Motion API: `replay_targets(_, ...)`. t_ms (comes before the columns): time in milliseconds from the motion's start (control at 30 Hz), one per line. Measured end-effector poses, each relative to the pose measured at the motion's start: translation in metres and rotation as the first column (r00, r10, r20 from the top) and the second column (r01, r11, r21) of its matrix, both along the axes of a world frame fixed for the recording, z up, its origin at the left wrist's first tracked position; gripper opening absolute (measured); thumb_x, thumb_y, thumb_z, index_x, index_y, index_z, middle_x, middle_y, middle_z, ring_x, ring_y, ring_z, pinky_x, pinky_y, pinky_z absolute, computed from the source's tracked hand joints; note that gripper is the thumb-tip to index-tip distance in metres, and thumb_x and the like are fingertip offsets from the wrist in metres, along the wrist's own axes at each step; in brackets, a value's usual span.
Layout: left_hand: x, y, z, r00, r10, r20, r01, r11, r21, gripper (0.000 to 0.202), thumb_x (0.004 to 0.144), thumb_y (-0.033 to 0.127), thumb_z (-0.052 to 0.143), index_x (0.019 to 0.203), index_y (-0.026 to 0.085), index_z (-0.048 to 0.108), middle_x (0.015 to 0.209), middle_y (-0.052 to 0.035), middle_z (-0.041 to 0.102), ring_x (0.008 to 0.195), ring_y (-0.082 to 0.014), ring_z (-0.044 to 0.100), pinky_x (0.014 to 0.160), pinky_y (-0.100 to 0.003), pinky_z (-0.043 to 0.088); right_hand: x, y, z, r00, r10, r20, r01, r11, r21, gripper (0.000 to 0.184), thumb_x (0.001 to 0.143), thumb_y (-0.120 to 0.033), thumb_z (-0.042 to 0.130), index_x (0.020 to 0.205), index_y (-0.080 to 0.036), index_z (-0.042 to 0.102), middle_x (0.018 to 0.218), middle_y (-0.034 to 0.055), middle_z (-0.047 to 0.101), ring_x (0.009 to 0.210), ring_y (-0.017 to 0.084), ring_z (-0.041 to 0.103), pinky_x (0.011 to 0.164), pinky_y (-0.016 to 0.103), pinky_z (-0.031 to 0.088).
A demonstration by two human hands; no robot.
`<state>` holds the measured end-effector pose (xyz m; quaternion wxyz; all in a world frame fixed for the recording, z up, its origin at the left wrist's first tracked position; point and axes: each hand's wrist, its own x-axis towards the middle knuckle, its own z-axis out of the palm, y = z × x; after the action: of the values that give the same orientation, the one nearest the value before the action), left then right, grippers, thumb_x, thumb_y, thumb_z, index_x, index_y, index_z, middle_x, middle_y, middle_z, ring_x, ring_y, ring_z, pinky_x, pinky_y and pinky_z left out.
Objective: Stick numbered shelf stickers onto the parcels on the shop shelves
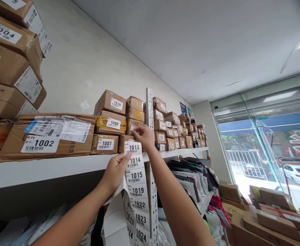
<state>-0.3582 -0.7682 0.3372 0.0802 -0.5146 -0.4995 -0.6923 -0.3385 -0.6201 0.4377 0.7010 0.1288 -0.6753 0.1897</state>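
Observation:
My left hand [117, 169] is closed on a long strip of numbered barcode labels [136, 176], thumb on its front near the top label, 1013. Below that hand the strip hangs down and folds over itself. My right hand [145, 136] reaches above the strip to a small cardboard box [131, 123] in a stack beside the shelf post. Its fingers are pinched together at a white label on that box's front, which they partly cover. Left of this stack stand boxes marked 1010 [111, 101], 1008 [110, 122] and 1007 [104, 144].
A white shelf [70, 166] carries the boxes, with a wide box marked 1002 [47, 135] at left. A perforated white post [149, 106] rises beside my right hand. Bagged parcels [191, 181] fill the lower shelf. Cartons [265, 218] are piled at lower right near the glass front.

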Motion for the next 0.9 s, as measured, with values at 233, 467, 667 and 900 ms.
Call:
replay_targets(233,0.002,0.000,0.010,0.989,0.143,-0.048,-0.141,0.989,0.043,0.046,0.074,0.058,0.061,0.092,0.016,0.067,0.080,-0.0065,0.068,0.075,-0.0210,0.060,0.069,-0.030,0.046,0.054,-0.010,-0.043,0.772,0.475,0.422,-0.490,0.868,-0.080,0.028,0.071,-0.047,0.069,0.075,-0.019,0.065,0.070,0.0017,0.062,0.064,0.013,0.056,0.058,0.028,0.044)
replay_targets(467,0.011,0.019,0.022,0.946,0.325,-0.017,-0.311,0.918,0.245,0.046,0.069,0.058,0.065,0.055,0.018,0.049,0.047,0.0044,0.044,0.047,-0.0099,0.040,0.046,-0.021,0.031,0.054,-0.009,-0.046,0.737,0.618,0.274,-0.559,0.785,-0.269,0.028,0.061,-0.041,0.076,0.075,-0.019,0.065,0.058,-0.0037,0.057,0.050,0.007,0.045,0.046,0.023,0.036)
replay_targets(667,0.005,0.027,0.031,0.999,-0.050,0.021,0.044,0.975,0.219,0.047,0.063,0.052,0.075,0.091,0.016,0.063,0.072,-0.0017,0.066,0.062,-0.0149,0.058,0.065,-0.028,0.047,0.055,-0.008,-0.037,0.652,0.724,0.223,-0.612,0.677,-0.408,0.036,0.047,-0.037,0.085,0.072,-0.019,0.065,0.062,-0.0033,0.060,0.055,0.008,0.052,0.051,0.022,0.041)
replay_targets(900,-0.001,0.026,0.038,0.997,-0.063,0.040,0.055,0.981,0.187,0.054,0.055,0.051,0.079,0.091,0.014,0.066,0.073,-0.0033,0.069,0.064,-0.0163,0.060,0.063,-0.028,0.048,0.052,-0.002,-0.024,0.571,0.771,0.283,-0.584,0.623,-0.520,0.029,0.048,-0.028,0.084,0.069,-0.018,0.068,0.067,0.0016,0.067,0.060,0.011,0.060,0.061,0.028,0.051)
